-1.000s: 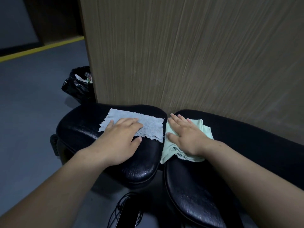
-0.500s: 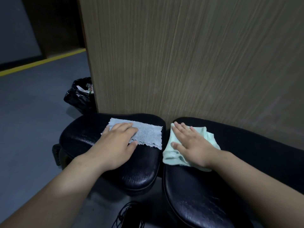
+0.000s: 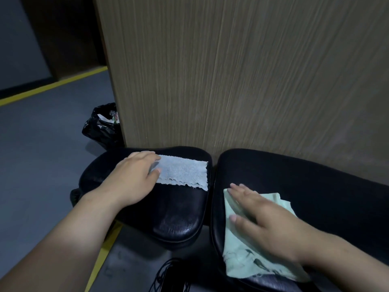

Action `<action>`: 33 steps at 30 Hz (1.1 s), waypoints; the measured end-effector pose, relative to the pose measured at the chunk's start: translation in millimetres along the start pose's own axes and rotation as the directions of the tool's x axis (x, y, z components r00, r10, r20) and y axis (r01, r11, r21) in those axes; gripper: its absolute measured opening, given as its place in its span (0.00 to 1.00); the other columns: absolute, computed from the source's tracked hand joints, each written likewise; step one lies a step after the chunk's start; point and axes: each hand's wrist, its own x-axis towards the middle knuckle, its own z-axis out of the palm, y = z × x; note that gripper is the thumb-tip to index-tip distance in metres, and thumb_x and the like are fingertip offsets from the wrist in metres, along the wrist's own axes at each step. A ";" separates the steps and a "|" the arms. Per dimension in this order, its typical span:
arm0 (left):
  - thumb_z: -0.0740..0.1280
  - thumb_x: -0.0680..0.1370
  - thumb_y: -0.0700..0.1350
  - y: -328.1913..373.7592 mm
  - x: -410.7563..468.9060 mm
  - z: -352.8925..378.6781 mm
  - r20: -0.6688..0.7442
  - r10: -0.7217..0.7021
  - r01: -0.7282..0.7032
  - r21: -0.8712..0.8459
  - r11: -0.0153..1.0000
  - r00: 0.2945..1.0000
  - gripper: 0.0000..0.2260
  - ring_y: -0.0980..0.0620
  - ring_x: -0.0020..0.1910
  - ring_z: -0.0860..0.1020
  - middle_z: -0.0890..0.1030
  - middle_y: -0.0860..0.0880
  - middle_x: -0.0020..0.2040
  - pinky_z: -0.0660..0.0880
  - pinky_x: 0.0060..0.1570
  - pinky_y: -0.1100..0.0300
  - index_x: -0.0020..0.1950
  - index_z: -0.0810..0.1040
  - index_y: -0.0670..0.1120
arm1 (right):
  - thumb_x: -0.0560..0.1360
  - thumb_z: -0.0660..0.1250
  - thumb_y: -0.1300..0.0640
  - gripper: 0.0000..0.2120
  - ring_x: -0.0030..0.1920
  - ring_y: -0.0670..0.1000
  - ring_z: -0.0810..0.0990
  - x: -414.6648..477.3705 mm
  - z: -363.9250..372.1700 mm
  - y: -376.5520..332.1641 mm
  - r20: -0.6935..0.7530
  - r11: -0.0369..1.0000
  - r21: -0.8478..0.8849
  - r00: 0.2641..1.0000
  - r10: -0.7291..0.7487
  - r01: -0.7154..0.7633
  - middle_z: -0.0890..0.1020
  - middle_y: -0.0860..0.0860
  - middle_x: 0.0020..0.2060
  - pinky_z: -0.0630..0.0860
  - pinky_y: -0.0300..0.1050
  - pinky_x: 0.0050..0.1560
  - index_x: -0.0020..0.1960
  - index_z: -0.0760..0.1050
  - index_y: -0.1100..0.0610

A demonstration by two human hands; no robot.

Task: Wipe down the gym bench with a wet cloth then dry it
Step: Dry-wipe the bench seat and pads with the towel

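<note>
The gym bench has two black padded parts: a seat pad (image 3: pixel 176 218) on the left and a long back pad (image 3: pixel 305 186) on the right. A pale blue-grey cloth (image 3: pixel 185 171) lies flat on the far half of the seat pad, and my left hand (image 3: pixel 134 178) presses on its left end with flat fingers. A light green cloth (image 3: pixel 244 256) is spread on the near left end of the back pad. My right hand (image 3: pixel 261 218) lies flat on top of it, fingers pointing left.
A wood-grain wall panel (image 3: pixel 242 76) rises directly behind the bench. A black rubbish bag (image 3: pixel 103 125) sits on the grey floor (image 3: pixel 37 154) at the panel's left corner. Yellow floor lines run at the far left and under the seat. Black cables (image 3: pixel 168 277) hang below the gap.
My right hand has slid the green cloth toward me along the back pad's left end. My left hand has shifted left on the blue-grey cloth, toward the seat's far edge.
</note>
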 end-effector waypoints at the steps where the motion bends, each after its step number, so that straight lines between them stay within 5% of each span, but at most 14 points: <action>1: 0.60 0.82 0.48 -4.5 2.3 -1.3 -0.024 -0.021 0.021 0.012 1.000 1.000 0.18 0.49 0.72 0.66 0.71 0.52 0.72 0.65 0.69 0.51 0.71 0.72 0.47 | 0.80 0.60 0.43 0.26 0.75 0.35 0.56 8.2 -7.0 -3.9 -0.106 0.999 0.054 0.994 0.008 -0.002 0.61 0.37 0.74 0.53 0.31 0.73 0.77 0.61 0.45; 3: 0.58 0.82 0.45 -15.2 9.9 -2.2 -0.078 -0.064 0.067 0.036 0.997 0.995 0.15 0.46 0.67 0.70 0.75 0.50 0.68 0.70 0.64 0.46 0.67 0.75 0.47 | 0.79 0.65 0.50 0.15 0.60 0.37 0.77 33.2 -20.6 -11.1 -0.334 0.997 0.068 0.943 -0.001 0.025 0.81 0.39 0.60 0.71 0.33 0.62 0.65 0.78 0.47; 6: 0.58 0.81 0.39 -25.7 22.3 -2.6 -0.142 -0.131 0.132 0.004 0.991 0.981 0.15 0.43 0.63 0.74 0.78 0.46 0.64 0.73 0.60 0.45 0.65 0.78 0.44 | 0.77 0.66 0.55 0.09 0.46 0.43 0.82 84.9 -29.1 -19.0 -0.422 0.998 0.044 0.905 0.061 -0.047 0.85 0.43 0.45 0.75 0.37 0.48 0.54 0.83 0.50; 11: 0.61 0.81 0.40 -34.7 38.8 4.2 -0.212 -0.189 0.186 -0.033 0.982 0.959 0.13 0.42 0.61 0.77 0.82 0.46 0.59 0.74 0.59 0.46 0.62 0.81 0.47 | 0.78 0.67 0.49 0.15 0.54 0.53 0.81 152.1 -12.0 -11.2 -0.278 0.978 -0.039 0.943 0.185 -0.204 0.83 0.51 0.52 0.76 0.44 0.53 0.60 0.80 0.55; 19: 0.63 0.81 0.52 -37.6 55.0 15.2 -0.120 -0.207 0.211 0.019 0.977 0.971 0.14 0.46 0.64 0.70 0.77 0.49 0.60 0.69 0.59 0.45 0.65 0.78 0.51 | 0.75 0.71 0.49 0.06 0.46 0.49 0.77 165.6 2.5 0.2 -0.254 0.971 -0.011 0.940 0.228 -0.239 0.78 0.48 0.47 0.71 0.42 0.43 0.44 0.79 0.51; 22: 0.64 0.80 0.52 -33.2 57.4 14.4 -0.094 -0.219 0.223 0.031 0.974 0.971 0.08 0.46 0.62 0.69 0.74 0.50 0.57 0.69 0.57 0.46 0.55 0.80 0.54 | 0.75 0.70 0.53 0.05 0.42 0.46 0.78 159.0 1.1 -2.5 -0.264 0.972 0.058 0.936 0.233 -0.226 0.80 0.45 0.40 0.72 0.39 0.37 0.42 0.77 0.51; 26: 0.64 0.78 0.47 -26.6 51.8 10.1 -0.109 -0.193 0.192 -0.018 0.981 0.975 0.06 0.48 0.57 0.71 0.74 0.55 0.46 0.70 0.52 0.49 0.41 0.74 0.55 | 0.76 0.68 0.53 0.04 0.38 0.43 0.79 149.4 1.5 -3.8 -0.334 0.956 0.237 0.910 0.247 -0.173 0.81 0.45 0.37 0.70 0.32 0.33 0.43 0.76 0.51; 29: 0.63 0.77 0.45 -16.4 46.0 6.2 -0.163 -0.180 0.152 -0.172 0.973 0.970 0.05 0.52 0.40 0.78 0.79 0.52 0.34 0.72 0.39 0.54 0.42 0.73 0.54 | 0.77 0.69 0.53 0.05 0.39 0.47 0.81 138.6 1.5 -3.2 -0.385 0.897 0.439 0.890 0.245 -0.058 0.83 0.47 0.38 0.76 0.39 0.40 0.43 0.74 0.49; 31: 0.63 0.79 0.46 -4.9 44.7 0.8 -0.215 -0.209 0.139 -0.301 0.943 0.954 0.05 0.56 0.30 0.75 0.80 0.52 0.35 0.68 0.32 0.58 0.43 0.74 0.53 | 0.77 0.68 0.57 0.06 0.38 0.49 0.80 129.1 -2.0 -2.0 -0.441 0.855 0.517 0.868 0.225 0.041 0.82 0.49 0.39 0.77 0.44 0.42 0.44 0.73 0.49; 33: 0.64 0.79 0.47 5.7 44.8 -2.1 -0.273 -0.215 0.096 -0.389 0.916 0.938 0.05 0.55 0.33 0.75 0.79 0.54 0.39 0.67 0.33 0.60 0.44 0.74 0.54 | 0.78 0.66 0.61 0.08 0.38 0.47 0.77 118.3 -8.1 0.3 -0.521 0.829 0.542 0.829 0.206 0.135 0.80 0.49 0.39 0.76 0.44 0.43 0.44 0.73 0.50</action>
